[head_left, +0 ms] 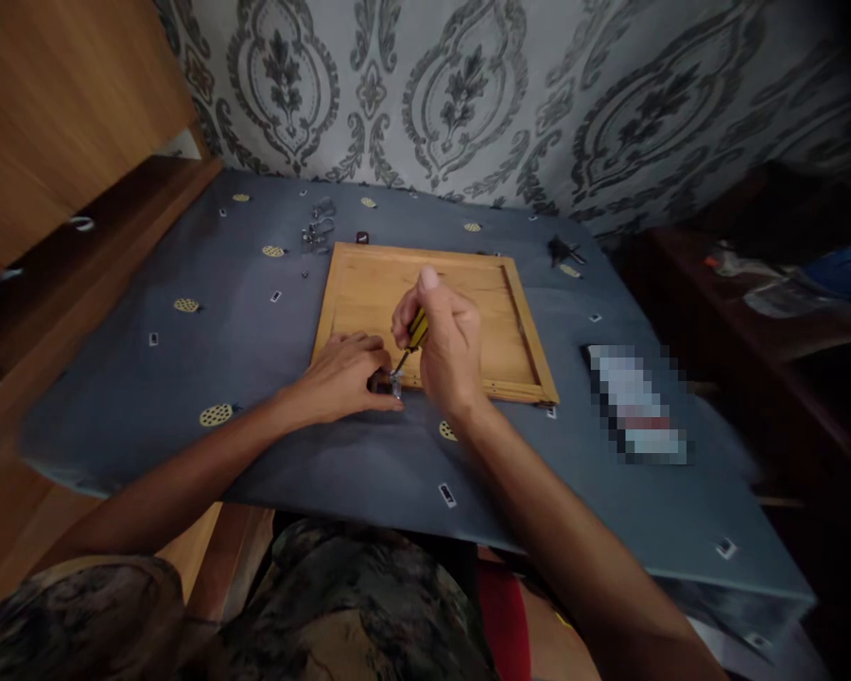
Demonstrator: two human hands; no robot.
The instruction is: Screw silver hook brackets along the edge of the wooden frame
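A shallow wooden panel with a raised frame (425, 251) lies flat on the covered table. My right hand (448, 345) is closed around the yellow-and-black handle of a screwdriver (418, 329), whose shaft slants down and left. Its tip meets a small shiny metal fitting (395, 383) at the panel's near edge. Beside that tip, my left hand (347, 374) pinches the fitting, fingers over the frame and thumb below the edge. The fingers partly cover the fitting, so its exact kind is hidden.
Several small metal pieces (317, 232) lie behind the panel on the left, near a small dark square item (362, 237). A black object (564, 252) sits at the back right. Toward the right edge is a blurred-out rectangular item (638, 407). Patterned wall covering (460, 95) rises behind the table.
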